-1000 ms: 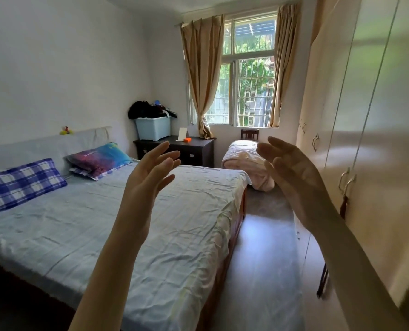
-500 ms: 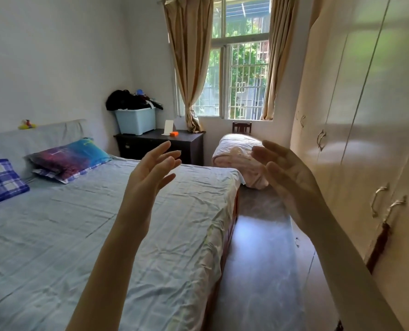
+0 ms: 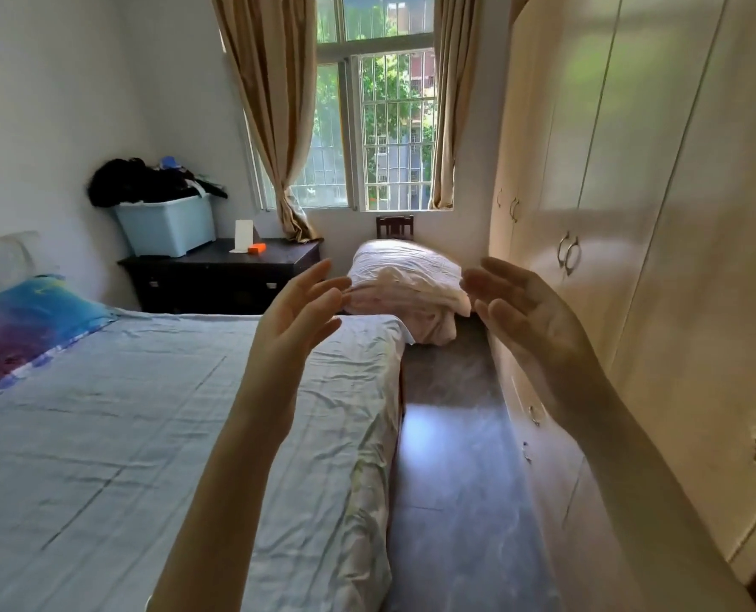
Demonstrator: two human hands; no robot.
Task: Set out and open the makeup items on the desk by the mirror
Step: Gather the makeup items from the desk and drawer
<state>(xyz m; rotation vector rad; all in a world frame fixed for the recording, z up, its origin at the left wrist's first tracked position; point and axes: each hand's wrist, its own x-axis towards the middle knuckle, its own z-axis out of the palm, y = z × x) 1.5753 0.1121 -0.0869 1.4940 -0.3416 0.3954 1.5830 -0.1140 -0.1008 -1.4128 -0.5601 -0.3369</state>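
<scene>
Judging by what shows here, the task has barely begun: both hands are raised in mid-air with nothing in them, and no makeup items can be made out anywhere. The left hand (image 3: 294,315), at about 12 o'clock from the viewer, has its fingers spread and gently curved, holding nothing; the right hand (image 3: 528,309), near 1 o'clock, is likewise loose and empty, palm facing inward. The likely desk is the dark wooden cabinet (image 3: 221,276) at 11 o'clock, where a small pale upright card or mirror (image 3: 243,235) and a small orange block (image 3: 257,248) stand; which it is cannot be told. A smooth pale-blue plastic bin (image 3: 166,227) sits beside them. The wrinkled blue-grey cotton sheet (image 3: 124,413) fills 9 o'clock, the glossy cream wardrobe (image 3: 632,170) 3 o'clock.
</scene>
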